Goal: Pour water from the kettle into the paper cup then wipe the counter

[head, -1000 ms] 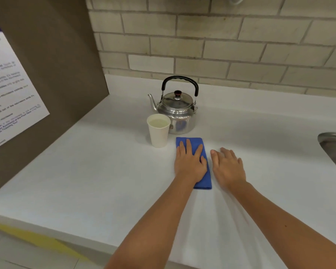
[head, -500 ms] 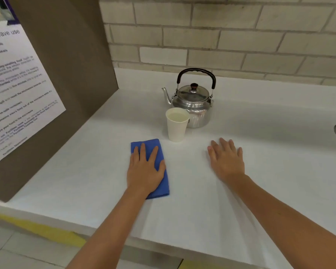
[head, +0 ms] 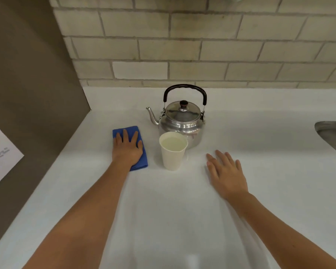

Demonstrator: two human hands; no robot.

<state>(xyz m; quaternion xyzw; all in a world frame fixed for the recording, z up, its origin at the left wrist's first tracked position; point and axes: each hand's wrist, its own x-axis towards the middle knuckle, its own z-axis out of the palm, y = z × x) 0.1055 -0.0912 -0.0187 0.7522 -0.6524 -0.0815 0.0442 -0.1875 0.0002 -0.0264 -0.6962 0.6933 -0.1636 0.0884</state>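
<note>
Two bare hands lie on a white counter (head: 182,220), seen from above by the person they belong to. The left hand (head: 127,150) presses flat, fingers spread, on a folded blue cloth (head: 142,162) at the left of the scene; it grips nothing, the palm simply pins the cloth down, the way one holds a cloth for wiping. The right hand (head: 227,175) rests open and empty on bare counter at the right, near the viewer, probably as a brace while the other arm works.

Between the hands stands a white paper cup (head: 172,156), upright and filled nearly to the brim with water. Just behind it, on the far side, sits a shiny metal kettle (head: 182,123), upright with its lid on, its black handle raised and its spout pointing left. Cup and kettle are so close that I cannot tell whether they touch. The cloth lies just left of the cup, apart from it.

The pouring looks done and the wiping is under way. With the cup so full, a knock from the cloth could spill it.

A brick wall runs along the far side, a brown panel with a printed notice (head: 0,152) stands at far left, and a steel sink edge (head: 332,133) shows at far right
</note>
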